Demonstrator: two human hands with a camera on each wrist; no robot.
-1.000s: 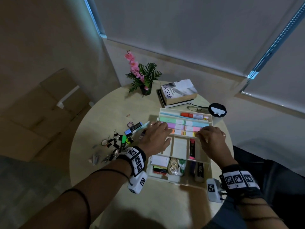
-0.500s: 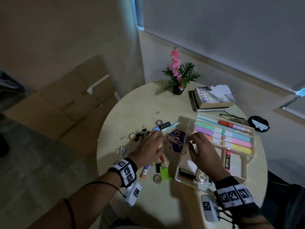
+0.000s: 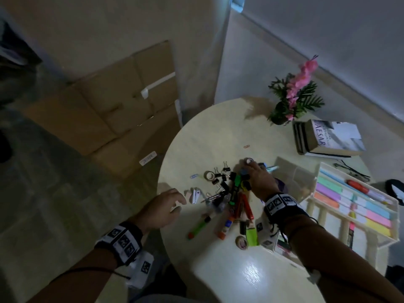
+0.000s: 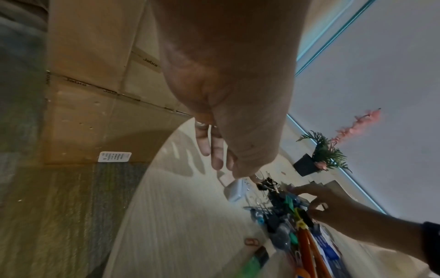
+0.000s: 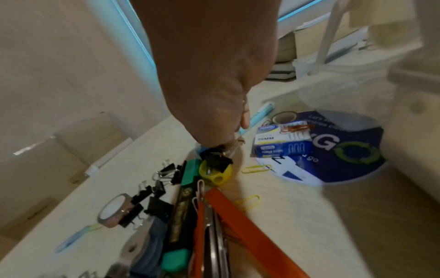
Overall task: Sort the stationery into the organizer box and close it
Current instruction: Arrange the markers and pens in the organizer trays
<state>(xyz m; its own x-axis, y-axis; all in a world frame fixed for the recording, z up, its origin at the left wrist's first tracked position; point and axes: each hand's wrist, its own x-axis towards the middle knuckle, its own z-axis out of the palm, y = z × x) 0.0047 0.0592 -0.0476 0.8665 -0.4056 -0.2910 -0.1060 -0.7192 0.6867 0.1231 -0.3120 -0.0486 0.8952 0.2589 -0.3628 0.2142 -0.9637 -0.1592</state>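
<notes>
Loose stationery lies heaped at the middle of the round table (image 3: pixel 218 136): black binder clips (image 3: pixel 220 180), a green marker (image 3: pixel 235 189), orange scissors (image 5: pixel 238 222), a tape roll (image 3: pixel 209 175) and a glue stick (image 3: pixel 226 226). My right hand (image 3: pixel 249 171) reaches over the heap with fingers spread, their tips on a black binder clip (image 5: pixel 215 159) above a yellow sharpener (image 5: pixel 218 175). My left hand (image 3: pixel 177 206) hovers at the table's left edge, fingers relaxed and holding nothing, beside a small white item (image 4: pixel 235 190). The open organizer box (image 3: pixel 395 219) stands at the right, holding coloured highlighters.
A box of paper clips (image 5: pixel 283 143) lies on a blue disc (image 5: pixel 345 150) between the heap and the organizer. A potted pink flower (image 3: pixel 293 99), stacked books (image 3: pixel 328 138) and glasses (image 3: pixel 352 171) sit at the back. Cardboard boxes (image 3: pixel 122 110) lean on the floor left of the table.
My right hand left the organizer box and moved left onto the stationery heap. My left hand drew back to the table's left edge. The head view swung left.
</notes>
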